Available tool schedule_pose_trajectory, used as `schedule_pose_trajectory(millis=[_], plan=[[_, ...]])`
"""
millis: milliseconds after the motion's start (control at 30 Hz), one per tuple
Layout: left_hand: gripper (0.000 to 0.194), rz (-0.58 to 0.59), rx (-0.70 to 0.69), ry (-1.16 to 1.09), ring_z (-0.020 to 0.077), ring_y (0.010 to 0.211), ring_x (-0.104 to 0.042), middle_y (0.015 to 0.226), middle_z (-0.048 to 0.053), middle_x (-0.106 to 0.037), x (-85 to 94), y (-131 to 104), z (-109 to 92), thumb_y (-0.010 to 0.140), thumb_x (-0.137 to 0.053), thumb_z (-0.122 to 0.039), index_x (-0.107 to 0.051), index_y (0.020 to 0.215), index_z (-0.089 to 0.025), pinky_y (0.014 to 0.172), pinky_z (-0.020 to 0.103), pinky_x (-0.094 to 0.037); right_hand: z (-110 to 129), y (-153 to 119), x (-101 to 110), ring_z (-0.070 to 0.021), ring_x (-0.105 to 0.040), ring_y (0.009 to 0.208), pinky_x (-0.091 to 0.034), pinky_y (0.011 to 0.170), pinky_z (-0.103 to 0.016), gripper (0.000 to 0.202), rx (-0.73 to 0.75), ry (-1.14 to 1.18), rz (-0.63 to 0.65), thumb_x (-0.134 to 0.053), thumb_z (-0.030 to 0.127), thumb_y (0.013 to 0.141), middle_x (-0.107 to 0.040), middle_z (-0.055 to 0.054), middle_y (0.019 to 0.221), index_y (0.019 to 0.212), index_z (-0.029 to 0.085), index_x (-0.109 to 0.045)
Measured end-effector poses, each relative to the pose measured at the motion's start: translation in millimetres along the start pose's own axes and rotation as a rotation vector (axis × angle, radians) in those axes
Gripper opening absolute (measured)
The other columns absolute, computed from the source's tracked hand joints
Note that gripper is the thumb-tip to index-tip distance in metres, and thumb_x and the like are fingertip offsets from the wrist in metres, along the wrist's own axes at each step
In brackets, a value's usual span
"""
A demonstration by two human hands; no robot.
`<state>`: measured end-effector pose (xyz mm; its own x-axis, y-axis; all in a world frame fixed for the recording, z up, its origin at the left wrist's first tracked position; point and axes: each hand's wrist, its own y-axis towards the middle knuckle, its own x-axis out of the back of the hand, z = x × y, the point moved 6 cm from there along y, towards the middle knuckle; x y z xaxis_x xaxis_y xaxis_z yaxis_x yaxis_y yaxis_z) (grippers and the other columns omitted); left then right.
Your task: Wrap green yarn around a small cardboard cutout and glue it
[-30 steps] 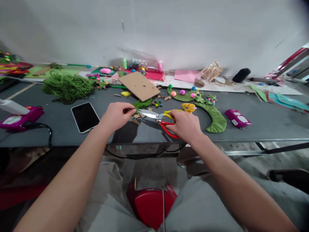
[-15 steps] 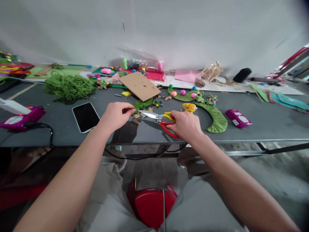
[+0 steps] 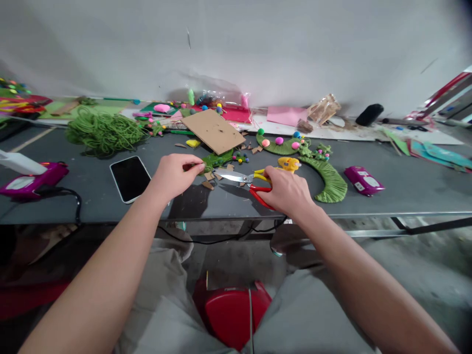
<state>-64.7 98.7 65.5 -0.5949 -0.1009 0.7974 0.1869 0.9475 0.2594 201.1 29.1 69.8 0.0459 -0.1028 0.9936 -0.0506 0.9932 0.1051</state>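
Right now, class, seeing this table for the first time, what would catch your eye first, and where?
Probably the red-and-yellow-handled scissors, central in the right hand, blades pointing toward the left hand. Next, the tangle of green yarn at the left, behind the phone. Then the bright pom-poms on the green-wrapped curve, right of centre.

Bare desk [image 3: 403, 191] lies open right of the purple pack [image 3: 364, 181], and a narrow strip runs along the front edge. The phone [image 3: 130, 179] blocks the left; the cardboard sheet [image 3: 213, 131] and yellow glue gun [image 3: 288, 164] stand in the way behind the scissors [image 3: 239, 178].
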Motion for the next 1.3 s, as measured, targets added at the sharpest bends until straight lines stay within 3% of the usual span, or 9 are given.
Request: schedule_pose_trajectory(millis=[167,600,833,1300], plan=[[0.026,0.003,-0.005,0.0,0.0246,0.087,-0.074,0.103,0.007,-0.082,-1.8,0.5,-1.6,0.086,-0.066,-0.04,-0.083,0.093,-0.022,0.081,0.031,-0.056,-2.3,-1.4,0.4,-0.0264,-0.069,0.078,-0.022,0.054,-0.03,0.038,-0.012,0.035,-0.019,-0.058,0.057,0.088,-0.077,-0.008,0.096,0.104,0.023,-0.063],[0.024,0.045,-0.046,0.011,0.0236,0.082,-0.071,0.093,0.006,-0.081,-8.8,0.3,-11.4,0.087,-0.065,-0.039,-0.081,0.092,-0.023,0.076,0.032,-0.051,-0.4,2.5,-3.5,-0.023,-0.067,0.077,-0.019,0.053,-0.03,0.023,-0.002,0.02,0.004,-0.062,0.042,0.086,-0.076,-0.005,0.094,0.098,0.022,-0.063],[0.024,0.06,-0.041,0.026,0.0247,0.085,-0.072,0.099,0.007,-0.081,-11.3,2.0,-9.4,0.087,-0.065,-0.039,-0.082,0.094,-0.023,0.076,0.033,-0.051,-1.0,1.8,-6.9,-0.0222,-0.067,0.077,-0.018,0.054,-0.03,0.023,0.006,-0.013,0.004,-0.066,0.043,0.086,-0.076,-0.004,0.094,0.099,0.024,-0.062],[0.023,0.062,-0.022,-0.007,0.0233,0.085,-0.072,0.096,0.005,-0.081,-11.2,0.5,-10.2,0.086,-0.066,-0.039,-0.082,0.091,-0.023,0.077,0.031,-0.052,-4.7,4.2,-4.3,-0.0283,-0.071,0.083,-0.028,0.058,-0.029,0.025,-0.082,-0.056,0.034,-0.061,0.045,0.089,-0.076,-0.008,0.094,0.1,0.023,-0.063]])
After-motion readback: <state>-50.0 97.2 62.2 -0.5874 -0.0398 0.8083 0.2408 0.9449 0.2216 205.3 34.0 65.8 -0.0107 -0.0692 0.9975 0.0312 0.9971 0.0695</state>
